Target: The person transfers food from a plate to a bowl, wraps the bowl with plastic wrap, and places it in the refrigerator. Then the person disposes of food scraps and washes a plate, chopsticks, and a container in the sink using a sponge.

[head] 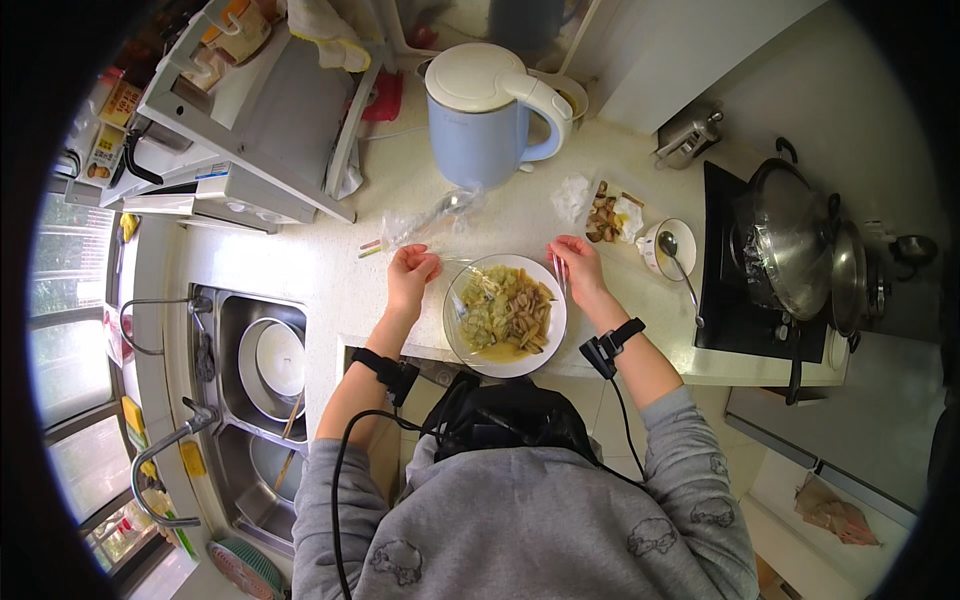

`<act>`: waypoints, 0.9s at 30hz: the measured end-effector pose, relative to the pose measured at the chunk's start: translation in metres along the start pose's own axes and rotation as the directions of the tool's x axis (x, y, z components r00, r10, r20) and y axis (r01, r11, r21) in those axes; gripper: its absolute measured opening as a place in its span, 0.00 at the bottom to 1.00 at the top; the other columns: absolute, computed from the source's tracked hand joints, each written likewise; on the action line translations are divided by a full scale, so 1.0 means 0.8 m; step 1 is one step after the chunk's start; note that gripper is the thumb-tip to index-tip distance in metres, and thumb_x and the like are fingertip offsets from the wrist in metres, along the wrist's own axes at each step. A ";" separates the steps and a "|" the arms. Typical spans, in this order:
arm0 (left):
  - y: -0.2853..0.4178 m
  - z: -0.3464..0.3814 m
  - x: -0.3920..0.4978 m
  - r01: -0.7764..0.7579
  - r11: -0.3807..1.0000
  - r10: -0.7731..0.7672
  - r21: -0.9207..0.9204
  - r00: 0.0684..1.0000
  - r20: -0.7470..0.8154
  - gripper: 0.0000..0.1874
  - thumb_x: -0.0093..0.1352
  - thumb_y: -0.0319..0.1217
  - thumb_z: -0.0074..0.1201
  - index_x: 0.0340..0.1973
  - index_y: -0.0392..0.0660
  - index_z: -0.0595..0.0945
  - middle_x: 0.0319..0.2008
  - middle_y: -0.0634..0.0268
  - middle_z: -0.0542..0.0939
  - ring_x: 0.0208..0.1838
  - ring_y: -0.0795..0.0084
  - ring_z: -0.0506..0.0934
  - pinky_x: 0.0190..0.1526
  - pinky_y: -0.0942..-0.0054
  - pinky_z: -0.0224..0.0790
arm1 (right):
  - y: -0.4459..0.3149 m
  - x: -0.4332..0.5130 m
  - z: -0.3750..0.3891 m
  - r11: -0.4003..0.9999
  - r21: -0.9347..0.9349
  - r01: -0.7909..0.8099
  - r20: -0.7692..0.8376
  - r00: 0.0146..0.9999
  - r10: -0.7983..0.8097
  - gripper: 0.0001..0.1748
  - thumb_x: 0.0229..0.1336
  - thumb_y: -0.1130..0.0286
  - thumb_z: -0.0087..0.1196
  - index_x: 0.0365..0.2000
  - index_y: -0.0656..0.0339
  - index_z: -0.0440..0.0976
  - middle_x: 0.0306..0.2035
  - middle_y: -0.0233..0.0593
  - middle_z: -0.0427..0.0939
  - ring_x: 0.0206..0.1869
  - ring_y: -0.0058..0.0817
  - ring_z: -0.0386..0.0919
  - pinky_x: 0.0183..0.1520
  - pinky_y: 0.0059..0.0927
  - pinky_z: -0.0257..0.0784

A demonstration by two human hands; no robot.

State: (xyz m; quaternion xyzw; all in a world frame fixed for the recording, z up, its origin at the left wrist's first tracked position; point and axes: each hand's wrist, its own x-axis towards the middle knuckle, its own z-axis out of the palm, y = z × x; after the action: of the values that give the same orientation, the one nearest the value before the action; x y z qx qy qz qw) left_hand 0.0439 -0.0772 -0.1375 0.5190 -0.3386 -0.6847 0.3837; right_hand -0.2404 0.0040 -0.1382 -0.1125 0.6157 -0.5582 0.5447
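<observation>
A white plate point(556, 330) of cooked food, with greenish pieces and brown strips in light broth, rests at the counter's front edge before me. Clear plastic film point(469, 264) is stretched over it, and both my hands pinch its far edge. My left hand point(412, 271) grips the film at the plate's upper left, fingers closed. On the other side, my right hand point(576, 264) holds the film beside the rim. Just beyond the plate lies a crumpled clear plastic bag point(442, 214).
A blue and white electric kettle point(476, 142) stands farther back. To the right are a tray of brown food pieces point(602, 217), a bowl point(679, 234) with a spoon, and a cooktop point(724, 300) bearing lidded pans. A double sink point(225, 322) holding bowls is at left.
</observation>
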 end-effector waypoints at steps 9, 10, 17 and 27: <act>-0.011 -0.016 0.004 0.010 1.000 -0.010 -0.001 0.999 -0.044 0.12 0.63 0.19 0.53 0.42 0.36 0.70 0.31 0.61 0.77 0.30 0.73 0.76 0.35 0.77 0.72 | -0.005 -0.002 -0.003 1.000 -0.007 -0.026 -0.053 0.998 0.026 0.07 0.57 0.72 0.56 0.36 0.64 0.73 0.33 0.37 0.79 0.32 0.22 0.78 0.34 0.18 0.72; -0.012 -0.016 0.005 -0.002 1.000 0.002 0.004 0.999 -0.041 0.12 0.63 0.19 0.53 0.41 0.36 0.70 0.30 0.61 0.77 0.30 0.73 0.76 0.35 0.77 0.71 | -0.005 -0.002 -0.004 1.000 -0.010 -0.026 -0.060 0.998 0.025 0.07 0.57 0.72 0.56 0.36 0.64 0.73 0.33 0.37 0.79 0.32 0.22 0.78 0.34 0.18 0.72; -0.009 -0.024 0.011 -0.057 0.998 0.059 0.028 0.995 -0.086 0.10 0.63 0.20 0.53 0.39 0.35 0.71 0.30 0.62 0.77 0.30 0.74 0.76 0.34 0.79 0.71 | 0.001 0.004 -0.013 0.999 0.036 -0.038 -0.087 0.995 0.041 0.08 0.56 0.71 0.56 0.35 0.64 0.73 0.34 0.39 0.80 0.35 0.25 0.79 0.37 0.21 0.74; 0.003 -0.052 -0.060 0.158 0.978 -0.166 0.140 0.985 0.049 0.14 0.70 0.28 0.49 0.47 0.32 0.72 0.38 0.56 0.79 0.39 0.68 0.79 0.45 0.74 0.74 | -0.001 -0.002 -0.041 0.983 0.180 -0.042 -0.014 0.999 0.045 0.15 0.63 0.67 0.49 0.43 0.70 0.67 0.44 0.51 0.76 0.47 0.37 0.76 0.52 0.34 0.73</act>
State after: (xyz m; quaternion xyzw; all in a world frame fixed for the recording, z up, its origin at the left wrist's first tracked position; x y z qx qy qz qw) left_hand 0.0930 -0.0389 -0.1234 0.5488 -0.3522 -0.7045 0.2802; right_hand -0.2669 0.0233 -0.1438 -0.0445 0.5700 -0.6004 0.5591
